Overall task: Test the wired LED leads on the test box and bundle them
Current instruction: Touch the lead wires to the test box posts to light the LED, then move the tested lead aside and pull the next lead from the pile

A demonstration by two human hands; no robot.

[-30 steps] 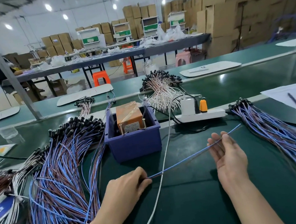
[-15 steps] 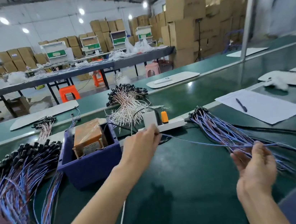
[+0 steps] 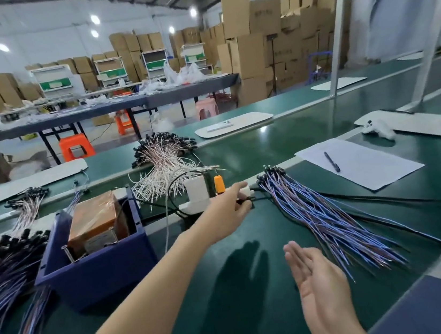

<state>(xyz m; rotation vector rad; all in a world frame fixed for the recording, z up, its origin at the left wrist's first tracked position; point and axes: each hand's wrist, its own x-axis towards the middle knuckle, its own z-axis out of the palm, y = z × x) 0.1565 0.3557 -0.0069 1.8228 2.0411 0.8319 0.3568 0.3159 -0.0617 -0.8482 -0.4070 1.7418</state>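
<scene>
While right hand hovers flat, left hand pinches a lead.

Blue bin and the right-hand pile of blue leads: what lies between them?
Head view: a white power strip, its orange plug, and the left hand.

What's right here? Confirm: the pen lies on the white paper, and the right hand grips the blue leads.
One error. In the head view the right hand is open and empty, beside the blue leads, not gripping them. The pen does lie on the white paper.
</scene>
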